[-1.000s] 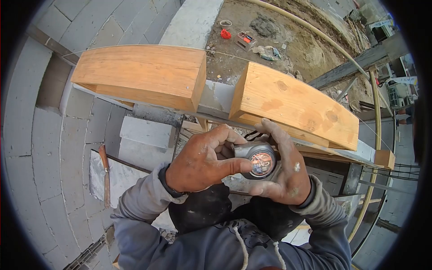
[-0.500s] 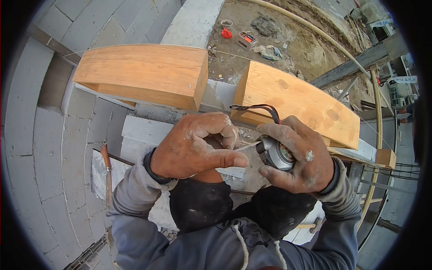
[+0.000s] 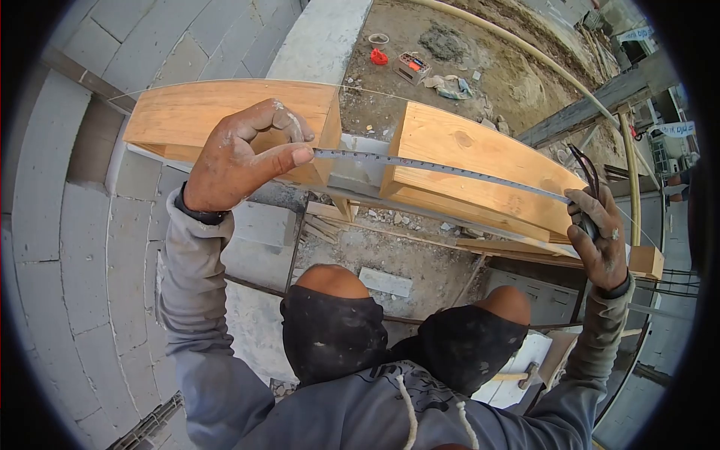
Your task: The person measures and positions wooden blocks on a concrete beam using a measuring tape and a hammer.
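Between my two hands the pale blade of a tape measure (image 3: 442, 168) stretches out, sloping slightly down to the right. My left hand (image 3: 244, 154) pinches the blade's end between thumb and forefinger, in front of the left wooden box (image 3: 176, 109). At the other end my right hand (image 3: 602, 236) grips the tape's case, mostly hidden by the fingers, with a dark wrist strap sticking up. The blade passes over the gap between the boxes and overlaps the right wooden box (image 3: 469, 146) in this view.
A thin string (image 3: 375, 91) runs along the boxes' far top edges. Grey block wall (image 3: 82, 225) rises at left. Below are rubble, sticks and a pale block (image 3: 385, 282) between my knees. A red bag (image 3: 379, 56) and a crate (image 3: 412, 67) lie on the ground beyond.
My hands have moved far apart, left hand up and left, right hand out to the right. The tape blade, only slightly out before, is now drawn long between them.
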Tool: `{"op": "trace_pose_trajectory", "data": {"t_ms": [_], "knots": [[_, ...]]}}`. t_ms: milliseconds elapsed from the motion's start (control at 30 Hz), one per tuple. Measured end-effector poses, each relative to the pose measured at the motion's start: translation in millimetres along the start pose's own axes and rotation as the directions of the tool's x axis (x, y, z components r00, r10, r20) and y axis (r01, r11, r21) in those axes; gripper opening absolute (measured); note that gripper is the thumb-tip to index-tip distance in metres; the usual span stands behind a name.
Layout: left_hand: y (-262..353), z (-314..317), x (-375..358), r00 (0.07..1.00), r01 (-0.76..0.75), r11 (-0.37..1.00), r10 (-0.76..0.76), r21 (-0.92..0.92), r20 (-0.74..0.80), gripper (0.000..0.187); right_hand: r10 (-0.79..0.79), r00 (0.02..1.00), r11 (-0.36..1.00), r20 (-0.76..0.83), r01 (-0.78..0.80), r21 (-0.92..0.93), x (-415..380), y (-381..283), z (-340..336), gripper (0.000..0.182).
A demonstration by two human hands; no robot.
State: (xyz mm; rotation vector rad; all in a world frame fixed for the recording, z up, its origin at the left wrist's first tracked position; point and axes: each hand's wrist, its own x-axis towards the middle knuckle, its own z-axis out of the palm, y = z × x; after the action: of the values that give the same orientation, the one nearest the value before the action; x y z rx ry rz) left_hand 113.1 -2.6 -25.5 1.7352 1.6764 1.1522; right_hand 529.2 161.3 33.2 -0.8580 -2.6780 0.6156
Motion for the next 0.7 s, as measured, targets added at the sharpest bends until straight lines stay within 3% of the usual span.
{"op": "trace_pose_trajectory", "data": {"t_ms": [133, 200, 233, 300, 700], "knots": [[-6, 10, 13, 0.994, 0.101, 0.995, -0.101, 0.004, 0.050, 0.029, 0.056, 0.998, 0.992, 0.006, -0.056, 0.110, -6, 12, 13, 0.039], [2, 11, 17, 0.988, 0.097, 0.957, -0.125, 0.274, 0.088, 0.023, 0.125, 0.991, 0.980, 0.044, -0.130, 0.152, -8, 20, 16, 0.038], [-3, 11, 18, 0.987, 0.102, 0.956, -0.131, 0.276, 0.090, 0.023, 0.124, 0.991, 0.979, 0.047, -0.130, 0.157, -8, 20, 18, 0.038], [-17, 15, 22, 0.962, -0.254, 0.866, 0.271, 0.430, 0.022, 0.027, 0.181, 0.982, 0.968, 0.053, -0.187, 0.168, -9, 19, 19, 0.036], [-20, 21, 17, 0.964, -0.251, 0.847, 0.264, 0.468, 0.038, 0.024, 0.247, 0.964, 0.940, 0.096, -0.262, 0.219, -5, 18, 25, 0.033]]}}
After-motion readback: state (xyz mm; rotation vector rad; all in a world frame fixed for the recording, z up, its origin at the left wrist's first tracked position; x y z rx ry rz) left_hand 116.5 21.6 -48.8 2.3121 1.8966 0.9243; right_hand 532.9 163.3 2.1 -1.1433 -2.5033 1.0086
